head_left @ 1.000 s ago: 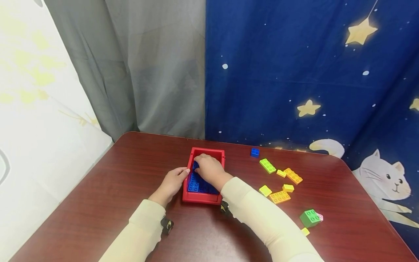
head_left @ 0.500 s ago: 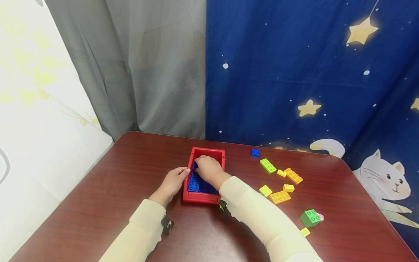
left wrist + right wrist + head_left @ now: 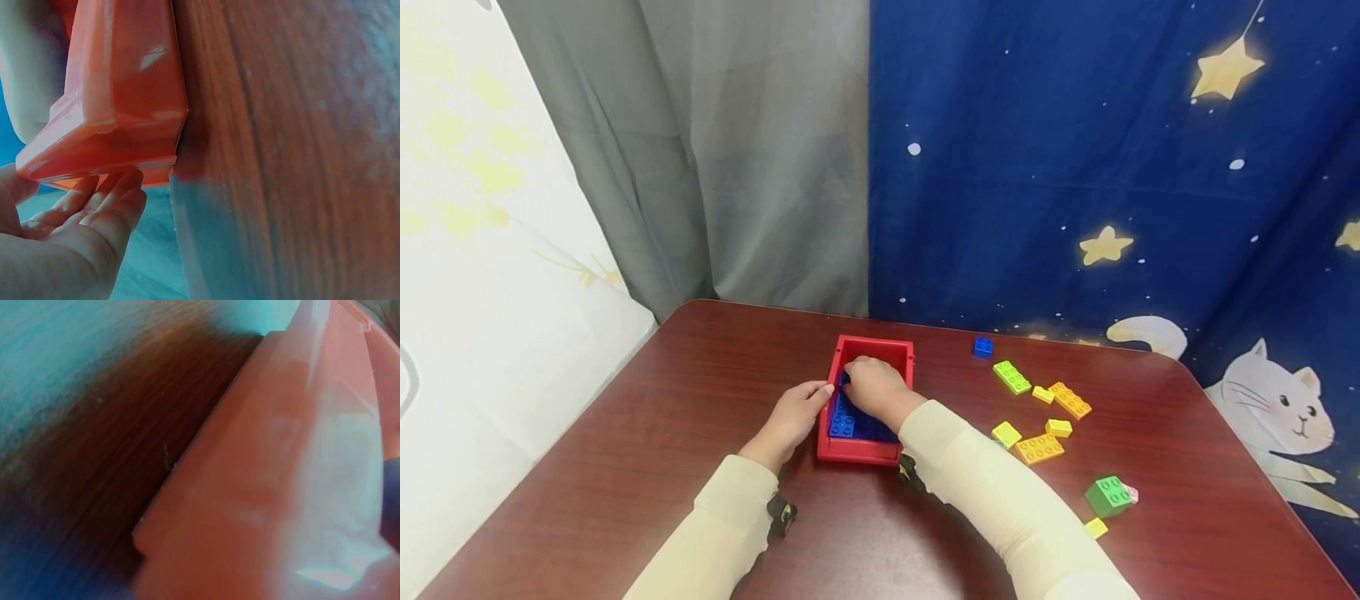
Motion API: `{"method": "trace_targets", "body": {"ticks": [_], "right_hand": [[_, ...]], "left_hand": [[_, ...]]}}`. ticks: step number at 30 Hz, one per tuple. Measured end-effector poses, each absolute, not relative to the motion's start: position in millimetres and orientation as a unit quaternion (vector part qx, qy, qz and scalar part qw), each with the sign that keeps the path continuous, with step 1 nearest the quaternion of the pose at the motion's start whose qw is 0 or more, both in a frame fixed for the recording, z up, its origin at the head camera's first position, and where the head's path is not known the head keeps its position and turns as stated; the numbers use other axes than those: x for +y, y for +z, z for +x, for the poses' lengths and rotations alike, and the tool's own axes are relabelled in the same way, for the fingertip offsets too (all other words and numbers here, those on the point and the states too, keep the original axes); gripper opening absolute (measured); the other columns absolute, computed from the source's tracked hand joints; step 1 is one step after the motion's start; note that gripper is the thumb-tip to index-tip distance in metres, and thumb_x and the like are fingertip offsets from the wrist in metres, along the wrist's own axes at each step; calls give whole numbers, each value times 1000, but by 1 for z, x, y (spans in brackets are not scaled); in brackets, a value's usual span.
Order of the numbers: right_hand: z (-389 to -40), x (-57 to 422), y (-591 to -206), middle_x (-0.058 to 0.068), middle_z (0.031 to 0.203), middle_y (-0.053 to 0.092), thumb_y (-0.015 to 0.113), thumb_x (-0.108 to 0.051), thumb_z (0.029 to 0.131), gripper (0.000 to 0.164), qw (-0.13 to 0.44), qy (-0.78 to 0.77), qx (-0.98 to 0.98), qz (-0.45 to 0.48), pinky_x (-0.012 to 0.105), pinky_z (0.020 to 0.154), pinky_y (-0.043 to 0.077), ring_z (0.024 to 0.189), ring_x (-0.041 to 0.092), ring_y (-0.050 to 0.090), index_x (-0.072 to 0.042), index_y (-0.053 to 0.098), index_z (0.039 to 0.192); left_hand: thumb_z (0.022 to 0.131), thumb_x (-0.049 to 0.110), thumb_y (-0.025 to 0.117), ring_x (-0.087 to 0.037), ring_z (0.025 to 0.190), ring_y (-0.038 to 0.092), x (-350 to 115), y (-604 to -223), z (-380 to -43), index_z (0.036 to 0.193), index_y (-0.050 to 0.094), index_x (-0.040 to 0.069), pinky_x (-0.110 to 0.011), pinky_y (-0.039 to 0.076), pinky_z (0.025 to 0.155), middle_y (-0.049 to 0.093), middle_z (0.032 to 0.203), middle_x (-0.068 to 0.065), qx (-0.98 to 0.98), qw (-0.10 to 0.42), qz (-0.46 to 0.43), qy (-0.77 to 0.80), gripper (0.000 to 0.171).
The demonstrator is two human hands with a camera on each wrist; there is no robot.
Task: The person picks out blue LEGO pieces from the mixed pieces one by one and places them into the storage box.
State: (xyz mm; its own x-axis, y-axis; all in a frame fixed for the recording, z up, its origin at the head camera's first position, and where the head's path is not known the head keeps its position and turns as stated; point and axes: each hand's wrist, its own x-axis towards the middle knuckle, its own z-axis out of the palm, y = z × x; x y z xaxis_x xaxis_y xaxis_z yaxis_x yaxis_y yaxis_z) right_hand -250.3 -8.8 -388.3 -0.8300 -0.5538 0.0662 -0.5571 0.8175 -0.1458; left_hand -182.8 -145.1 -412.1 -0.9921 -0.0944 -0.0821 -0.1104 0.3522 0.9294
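Observation:
A red box (image 3: 859, 451) stands on the table with blue toy bricks (image 3: 842, 426) along the left side of its inside. My left hand (image 3: 793, 415) grips the box's left wall, thumb at the rim and fingers against the outer side, as the left wrist view also shows. My right hand (image 3: 877, 386) reaches into the box with curled fingers. It appears to hold a blue brick (image 3: 846, 378) near the left wall; the fingertips are partly hidden. Only the box's outer wall (image 3: 250, 487) fills most of the right wrist view.
To the right lie a blue brick (image 3: 982, 347), a lime brick (image 3: 1012, 377), two orange bricks (image 3: 1070, 400), several yellow bricks (image 3: 1006, 434) and a green brick (image 3: 1108, 497) with a pink piece (image 3: 1132, 494) beside it. Curtains (image 3: 790, 167) hang behind the table.
Both hands stay nearly where they were; the right forearm has drawn slightly left. The box and loose bricks keep their places, with only a small camera shift.

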Motion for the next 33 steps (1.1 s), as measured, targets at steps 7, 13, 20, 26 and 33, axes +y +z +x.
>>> {"method": "trace_targets", "body": {"ticks": [7, 13, 20, 26, 33], "right_hand": [[-249, -11, -385, 9, 119, 65, 63, -26, 94, 39, -5, 85, -954, 286, 37, 99, 49, 108, 22, 63, -8, 62, 128], [-246, -6, -378, 10, 127, 63, 63, -27, 93, 47, 20, 81, -952, 296, 37, 101, 47, 117, 23, 60, -7, 57, 135], [-244, 3, -375, 9, 129, 62, 63, -25, 93, 43, 67, 82, -941, 321, 35, 102, 46, 120, 21, 58, -6, 59, 132], [-240, 14, -373, 8, 133, 59, 64, -24, 93, 44, 79, 108, -938, 318, 38, 102, 46, 125, 22, 54, -9, 58, 134], [-237, 31, -373, 8, 131, 60, 67, -25, 90, 44, 123, 103, -931, 328, 41, 97, 50, 122, 23, 56, -11, 59, 132]], "left_hand": [[101, 26, 48, -38, 121, 52, -147, -411, -182, 133, 52, -4, -53, 40, 104, 54, 132, -25, 822, 10, -60, 566, 44], [101, 26, 48, -37, 120, 53, -148, -411, -183, 133, 53, -3, -53, 41, 104, 56, 131, -24, 820, 10, -62, 569, 43], [101, 26, 48, -36, 118, 54, -147, -410, -184, 132, 54, -4, -52, 41, 104, 58, 128, -24, 824, 0, -60, 564, 43], [101, 27, 48, -36, 116, 56, -147, -412, -183, 133, 53, -2, -52, 44, 101, 59, 127, -23, 820, 11, -66, 568, 44], [101, 28, 48, -39, 120, 53, -145, -412, -180, 135, 51, -2, -54, 42, 102, 56, 130, -23, 821, 14, -67, 567, 45]]}}
